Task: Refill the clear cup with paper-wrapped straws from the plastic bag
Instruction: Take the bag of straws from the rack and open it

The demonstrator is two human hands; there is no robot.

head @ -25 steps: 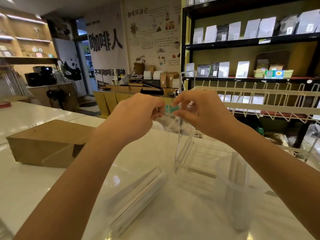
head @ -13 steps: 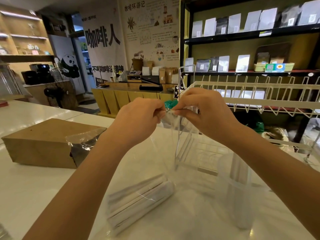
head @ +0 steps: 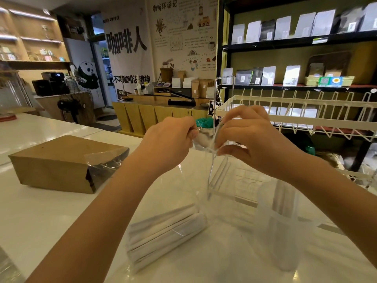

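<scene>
both hands (head: 206, 137) on plastic bag (head: 204, 180) top, straws (head: 165, 229) below

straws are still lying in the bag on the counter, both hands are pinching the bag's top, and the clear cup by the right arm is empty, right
Not quite: the cup is not empty; the head view shows a few straws standing in it. The rest holds: the straws lie in the bag on the counter, and the left hand and right hand pinch the bag's top.

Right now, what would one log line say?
left hand, right hand: pinching plastic bag top | straws inside | clear cup waiting
</scene>
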